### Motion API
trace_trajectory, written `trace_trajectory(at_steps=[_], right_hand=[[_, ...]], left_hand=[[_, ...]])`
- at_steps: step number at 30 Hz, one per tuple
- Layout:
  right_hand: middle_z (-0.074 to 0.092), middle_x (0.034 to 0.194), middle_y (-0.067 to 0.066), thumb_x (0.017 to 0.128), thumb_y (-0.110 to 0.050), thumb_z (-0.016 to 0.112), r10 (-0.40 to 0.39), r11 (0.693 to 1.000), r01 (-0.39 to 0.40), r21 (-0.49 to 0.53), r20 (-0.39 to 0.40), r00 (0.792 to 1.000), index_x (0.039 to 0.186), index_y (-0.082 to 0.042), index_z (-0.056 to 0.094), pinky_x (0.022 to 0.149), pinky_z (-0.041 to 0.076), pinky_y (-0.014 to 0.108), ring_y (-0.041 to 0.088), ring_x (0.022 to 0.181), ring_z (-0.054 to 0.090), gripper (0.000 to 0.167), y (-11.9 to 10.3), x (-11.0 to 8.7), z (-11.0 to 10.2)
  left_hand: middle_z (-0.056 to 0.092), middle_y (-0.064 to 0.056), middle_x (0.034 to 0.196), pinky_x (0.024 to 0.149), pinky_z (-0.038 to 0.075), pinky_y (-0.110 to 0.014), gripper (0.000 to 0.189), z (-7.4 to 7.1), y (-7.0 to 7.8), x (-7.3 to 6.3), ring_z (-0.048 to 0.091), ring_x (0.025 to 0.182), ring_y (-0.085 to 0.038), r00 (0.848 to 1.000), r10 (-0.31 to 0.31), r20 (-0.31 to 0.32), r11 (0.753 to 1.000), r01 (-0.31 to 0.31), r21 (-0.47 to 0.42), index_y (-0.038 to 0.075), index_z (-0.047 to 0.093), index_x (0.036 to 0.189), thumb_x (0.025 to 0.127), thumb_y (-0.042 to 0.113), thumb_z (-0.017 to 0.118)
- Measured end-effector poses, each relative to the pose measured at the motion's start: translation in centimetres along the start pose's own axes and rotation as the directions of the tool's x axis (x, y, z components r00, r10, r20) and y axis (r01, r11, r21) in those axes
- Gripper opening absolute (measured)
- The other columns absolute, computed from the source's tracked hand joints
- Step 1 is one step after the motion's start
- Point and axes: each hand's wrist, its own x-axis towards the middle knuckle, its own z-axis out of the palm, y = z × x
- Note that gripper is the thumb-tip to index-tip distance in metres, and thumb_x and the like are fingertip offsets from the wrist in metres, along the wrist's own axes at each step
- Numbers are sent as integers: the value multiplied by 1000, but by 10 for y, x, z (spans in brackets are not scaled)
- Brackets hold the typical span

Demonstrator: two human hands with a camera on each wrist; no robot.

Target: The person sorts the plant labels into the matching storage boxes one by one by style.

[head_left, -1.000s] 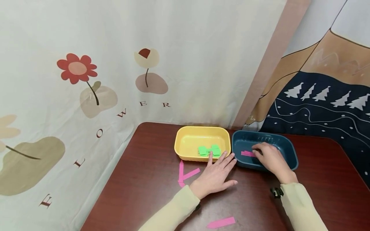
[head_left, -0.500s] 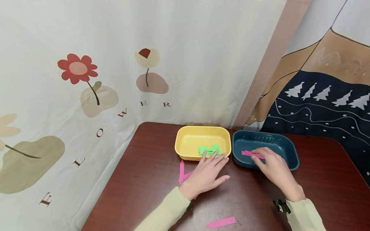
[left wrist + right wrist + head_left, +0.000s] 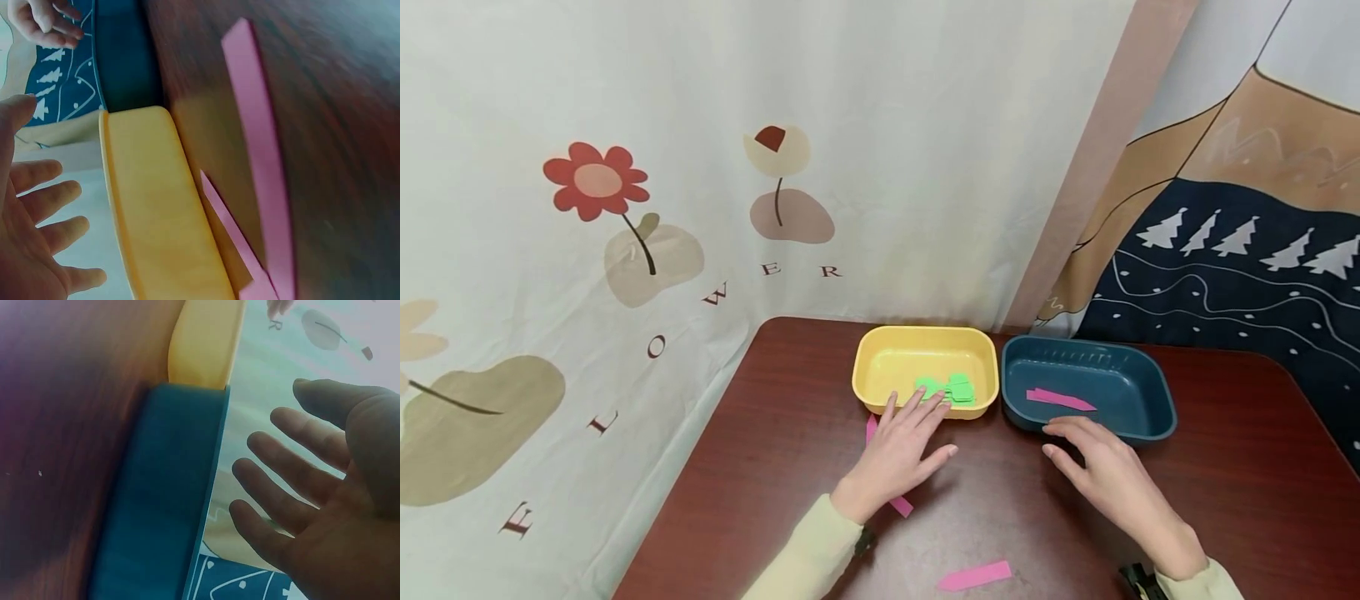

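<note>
My left hand (image 3: 895,454) is held above the table in front of the yellow tray (image 3: 868,367), fingers spread and holding nothing. Beneath it lie pink pointed paper strips (image 3: 901,506), partly covered by the hand; the left wrist view shows a long strip (image 3: 256,137) beside the tray wall. Green paper pieces (image 3: 959,390) lie in the yellow tray, just past the fingertips. My right hand (image 3: 1108,475) hovers at the near side of the dark blue tray (image 3: 1131,392), its fingers relaxed and free. A small pile of pink strips (image 3: 1060,399) rests inside that tray.
Another pink strip (image 3: 976,576) lies on the brown table (image 3: 760,467) near the front. The two trays stand side by side at the back, close to the printed curtain (image 3: 910,167). A patterned dark cloth (image 3: 1247,292) hangs behind on the right.
My right hand has let go of the pink strip in the blue tray and drawn back toward me. The left hand has moved left, over the strips on the table.
</note>
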Motion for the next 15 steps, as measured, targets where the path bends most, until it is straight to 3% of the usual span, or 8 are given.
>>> trace_trajectory(at_steps=[9, 15], right_hand=[[69, 118, -1, 91, -24, 82, -30, 1000, 30, 6, 113, 993, 118, -16, 76, 90, 58, 48, 20, 107, 66, 29, -12, -13, 9], [66, 117, -8, 92, -29, 80, -27, 1000, 23, 20, 208, 978, 119, -18, 75, 91, 57, 45, 13, 105, 64, 30, -19, -19, 20]], left_hand=[[48, -6, 158, 118, 27, -64, 63, -1, -11, -13, 37, 151, -29, 998, -62, -21, 997, 61, -48, 11, 55, 150, 102, 50, 61], [48, -7, 158, 117, 27, -65, 63, -1, -13, -16, 38, 150, -30, 996, -80, -44, 995, 77, -64, 9, 55, 150, 101, 47, 64]])
